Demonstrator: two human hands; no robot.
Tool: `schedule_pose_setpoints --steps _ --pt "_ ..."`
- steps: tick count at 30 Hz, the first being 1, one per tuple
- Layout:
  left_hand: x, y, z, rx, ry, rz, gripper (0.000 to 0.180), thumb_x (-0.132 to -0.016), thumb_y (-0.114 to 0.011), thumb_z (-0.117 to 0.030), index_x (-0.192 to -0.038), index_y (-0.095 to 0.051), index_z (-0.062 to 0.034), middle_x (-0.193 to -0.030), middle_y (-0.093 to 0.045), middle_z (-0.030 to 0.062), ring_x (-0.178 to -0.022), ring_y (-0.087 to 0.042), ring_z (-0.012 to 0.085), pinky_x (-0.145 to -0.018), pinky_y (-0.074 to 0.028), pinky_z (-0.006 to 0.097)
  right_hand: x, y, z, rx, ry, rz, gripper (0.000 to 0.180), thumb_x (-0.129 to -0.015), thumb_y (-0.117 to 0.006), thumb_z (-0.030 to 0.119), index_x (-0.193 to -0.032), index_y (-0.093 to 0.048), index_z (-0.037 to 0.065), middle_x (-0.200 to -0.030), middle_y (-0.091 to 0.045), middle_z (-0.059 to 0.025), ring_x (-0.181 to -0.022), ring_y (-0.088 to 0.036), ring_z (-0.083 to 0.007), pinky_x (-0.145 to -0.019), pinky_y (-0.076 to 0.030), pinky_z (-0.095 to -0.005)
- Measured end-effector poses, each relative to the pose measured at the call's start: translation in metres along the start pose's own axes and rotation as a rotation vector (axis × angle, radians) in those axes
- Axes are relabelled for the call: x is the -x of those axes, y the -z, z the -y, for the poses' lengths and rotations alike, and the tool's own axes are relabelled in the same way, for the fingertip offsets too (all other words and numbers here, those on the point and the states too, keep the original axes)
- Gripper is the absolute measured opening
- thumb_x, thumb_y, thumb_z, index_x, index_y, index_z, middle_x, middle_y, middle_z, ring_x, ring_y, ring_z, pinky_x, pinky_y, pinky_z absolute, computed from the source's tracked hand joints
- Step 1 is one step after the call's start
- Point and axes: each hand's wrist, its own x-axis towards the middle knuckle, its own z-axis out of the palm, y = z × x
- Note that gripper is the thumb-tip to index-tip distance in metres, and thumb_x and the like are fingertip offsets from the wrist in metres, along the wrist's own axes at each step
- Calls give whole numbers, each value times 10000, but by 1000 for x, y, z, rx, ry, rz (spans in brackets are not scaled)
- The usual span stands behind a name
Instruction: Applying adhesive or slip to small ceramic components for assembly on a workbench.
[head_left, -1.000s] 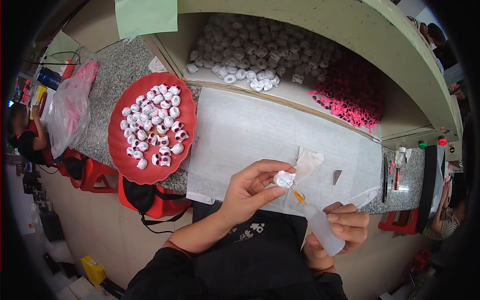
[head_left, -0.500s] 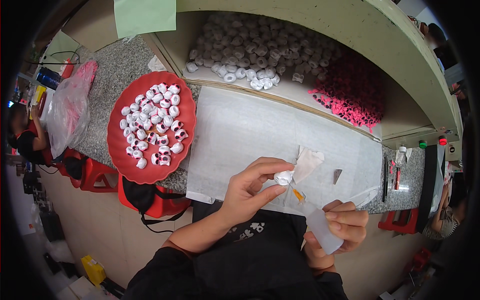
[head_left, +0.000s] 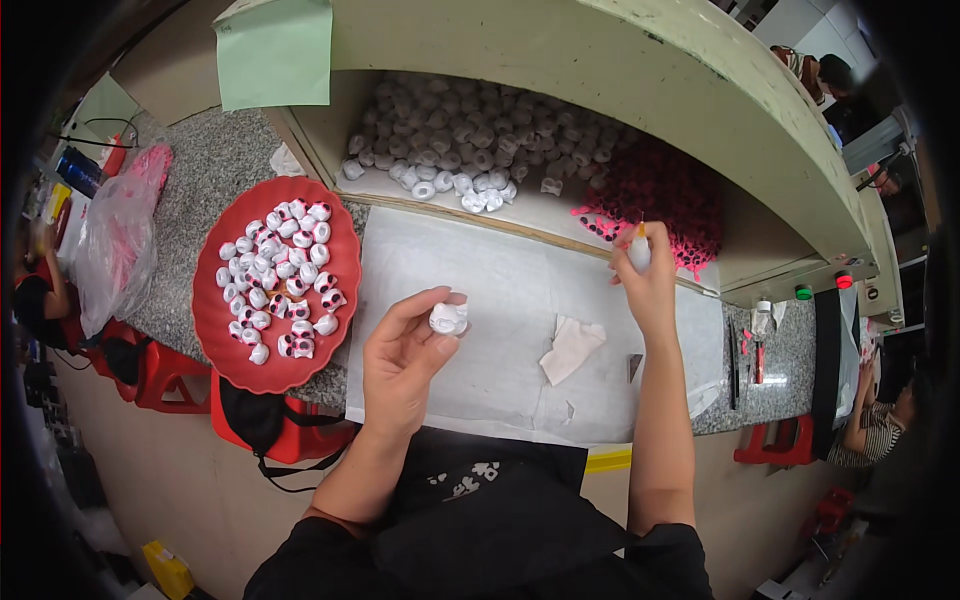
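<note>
My left hand (head_left: 400, 360) is closed over the white work sheet (head_left: 480, 270), pinching a small rounded white piece (head_left: 449, 319) between thumb and fingers. Far to the right, my right hand (head_left: 652, 275) reaches up to the shelf's edge and grips a whitish squeeze bottle (head_left: 639, 254) with an orange nozzle pointing up. Beside that hand lies a heap of small pink-and-black pieces (head_left: 665, 185) on the shelf. A large pile of white pieces (head_left: 470, 140) fills the shelf to the left of it.
A red scalloped tray (head_left: 212, 340) holds several white pieces with pink and black parts. On the sheet lie a crumpled cloth (head_left: 573, 348) and a small dark blade-like piece (head_left: 634, 368). The shelf unit's green frame (head_left: 600, 40) arches overhead; buttons (head_left: 843, 280) sit at its right.
My right hand has moved up and away to the pink heap, turning the bottle nozzle-up. My left hand, still pinching the white piece, has shifted left and slightly up. The view has shifted too.
</note>
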Motion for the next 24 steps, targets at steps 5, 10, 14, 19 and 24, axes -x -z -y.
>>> schedule_pose_setpoints --steps 5,10,14,19,24 --pt "1 4 1 26 8 58 368 -733 -514 69 -1090 -435 31 -1056 -492 139 -983 -480 168 -837 -406 297 -31 -20 18 595 121 126 182 -675 -577 33 -827 -477 26 -766 -553 -160 -729 -520 -344 -608 -417 -358" --pt "0 5 0 29 11 50 367 -732 -510 73 -1089 -433 31 -1056 -492 140 -991 -477 174 -840 -404 305 -25 -17 21 433 264 171 195 -681 -552 7 -872 -516 27 -762 -541 -125 -667 -547 -273 -584 -427 -329" --pt "1 0 7 78 72 55 370 -712 -533 37 -1071 -448 6 -1030 -511 139 -937 -508 185 -818 -408 320 21 -6 47 55 112 264 200 -697 -521 -41 -893 -535 -4 -777 -523 -84 -622 -536 -152 -511 -443 -256" --pt "9 -14 18 57 125 138 358 -723 -527 51 -1069 -442 14 -1039 -512 137 -987 -492 203 -845 -382 319 74 -15 84 -536 -242 167 117 -697 -525 -68 -810 -505 -42 -739 -534 -109 -612 -541 -153 -484 -453 -234" --pt "13 -18 19 -65 58 206 331 -727 -527 62 -1049 -460 22 -1032 -510 150 -982 -487 207 -834 -378 308 99 -15 101 -877 -320 124 121 -674 -586 -82 -767 -513 -56 -700 -551 -134 -579 -542 -158 -512 -452 -229"
